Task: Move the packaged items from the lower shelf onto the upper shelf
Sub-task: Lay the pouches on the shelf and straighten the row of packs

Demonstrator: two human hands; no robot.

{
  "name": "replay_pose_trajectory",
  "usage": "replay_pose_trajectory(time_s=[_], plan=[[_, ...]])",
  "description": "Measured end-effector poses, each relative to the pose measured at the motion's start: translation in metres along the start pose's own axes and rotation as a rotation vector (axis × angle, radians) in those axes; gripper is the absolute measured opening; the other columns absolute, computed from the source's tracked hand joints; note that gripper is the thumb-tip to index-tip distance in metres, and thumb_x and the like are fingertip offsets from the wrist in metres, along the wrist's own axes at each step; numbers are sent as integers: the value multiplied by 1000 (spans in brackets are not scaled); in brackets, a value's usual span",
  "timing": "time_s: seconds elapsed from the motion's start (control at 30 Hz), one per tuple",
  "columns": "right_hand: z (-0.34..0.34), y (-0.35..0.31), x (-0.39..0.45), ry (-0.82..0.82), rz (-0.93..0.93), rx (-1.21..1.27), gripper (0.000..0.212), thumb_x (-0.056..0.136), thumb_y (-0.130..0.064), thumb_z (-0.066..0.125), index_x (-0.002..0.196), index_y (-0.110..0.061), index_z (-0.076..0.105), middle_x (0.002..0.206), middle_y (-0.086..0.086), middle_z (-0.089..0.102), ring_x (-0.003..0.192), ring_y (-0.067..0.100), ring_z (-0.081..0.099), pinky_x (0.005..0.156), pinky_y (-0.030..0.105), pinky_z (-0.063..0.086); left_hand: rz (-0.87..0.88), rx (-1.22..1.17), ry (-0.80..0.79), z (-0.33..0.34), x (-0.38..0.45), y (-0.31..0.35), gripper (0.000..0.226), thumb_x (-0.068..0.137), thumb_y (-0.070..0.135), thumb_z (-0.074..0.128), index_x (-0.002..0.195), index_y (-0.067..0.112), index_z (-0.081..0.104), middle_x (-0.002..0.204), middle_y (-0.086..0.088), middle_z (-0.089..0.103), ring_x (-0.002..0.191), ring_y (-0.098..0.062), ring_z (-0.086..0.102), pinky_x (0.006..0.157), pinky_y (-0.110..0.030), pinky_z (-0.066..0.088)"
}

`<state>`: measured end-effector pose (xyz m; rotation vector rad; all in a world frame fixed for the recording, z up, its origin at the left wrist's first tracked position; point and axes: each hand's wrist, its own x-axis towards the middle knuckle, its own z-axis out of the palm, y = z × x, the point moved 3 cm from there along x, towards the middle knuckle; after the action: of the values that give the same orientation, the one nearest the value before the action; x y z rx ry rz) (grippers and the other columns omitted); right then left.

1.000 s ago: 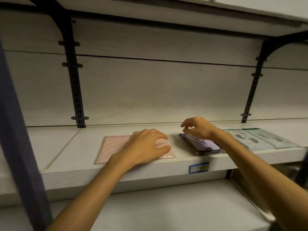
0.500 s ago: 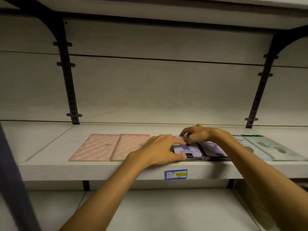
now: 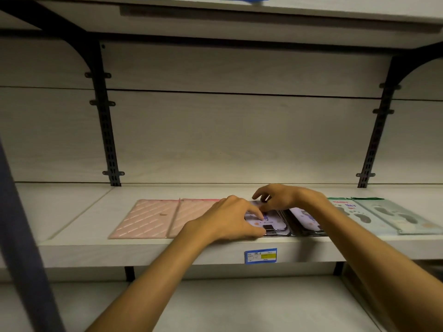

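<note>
- Compared with one second ago, the left hand (image 3: 231,220) is no longer lying on the pink packages (image 3: 155,218); it is now resting on the left lilac package (image 3: 271,222), just at 3 o'clock from the pink ones.
- The right hand (image 3: 285,197) is staying over the far edge of this same lilac package, at 12 o'clock from the left hand, with the fingers curled and a little spread.
- Since half a second ago both hands are nearly in the same place, so I judge that the person is straightening or placing this package on the upper shelf (image 3: 72,248), not fetching a new one.
- The left hand is lying flat with fingers close together, pressing on the package; it is not closing around it. Whether the right hand is pinching the edge or only touching it, I cannot tell.
- The task's things are lying in one row on the upper shelf: pink packages at 9 o'clock, two lilac packages in the middle, green insole packages (image 3: 383,215) at 3 o'clock.
- The lower shelf (image 3: 239,305) is showing no package in the visible part, so the task is probably close to its end.
- The second lilac package (image 3: 305,220) is partly hidden by the right forearm, and the right part of the lower shelf is also covered by it.
- The print on the price label (image 3: 260,255) is too small for reading.
</note>
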<state>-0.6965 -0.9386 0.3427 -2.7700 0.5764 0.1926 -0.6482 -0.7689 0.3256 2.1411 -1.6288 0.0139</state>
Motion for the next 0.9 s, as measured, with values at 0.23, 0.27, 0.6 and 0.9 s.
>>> replay_pose_trajectory(time_s=[0.23, 0.27, 0.6, 0.9], plan=[[-7, 2, -22, 70, 136, -59, 47, 91, -44, 63, 126, -13, 60, 118, 9, 66, 94, 22, 64, 82, 30, 55, 22, 9, 8, 7, 1, 4, 46, 82, 56, 65, 124, 37, 67, 114, 9, 68, 93, -10, 60, 73, -23, 49], [-5, -1, -23, 59, 144, -11, 42, 92, -38, 64, 123, -11, 62, 110, 9, 67, 88, 22, 68, 74, 29, 59, 29, 12, 6, 8, 1, 5, 44, 84, 56, 64, 123, 37, 67, 110, 10, 68, 91, -8, 60, 69, -21, 47], [9, -9, -18, 179, 70, 170, 40, 86, -29, 73, 119, -7, 66, 110, 13, 70, 94, 26, 71, 80, 36, 61, 18, 209, 44, -8, -7, -5, 43, 82, 60, 58, 121, 43, 63, 97, 10, 66, 86, -10, 53, 74, -27, 37], [16, -16, -15, 62, 10, 346, 62, 83, -22, 77, 139, -8, 52, 134, 14, 55, 108, 29, 64, 88, 33, 58, -31, 223, 4, -22, -23, -13, 42, 79, 56, 62, 119, 44, 66, 90, 10, 56, 81, -11, 52, 58, -19, 32]])
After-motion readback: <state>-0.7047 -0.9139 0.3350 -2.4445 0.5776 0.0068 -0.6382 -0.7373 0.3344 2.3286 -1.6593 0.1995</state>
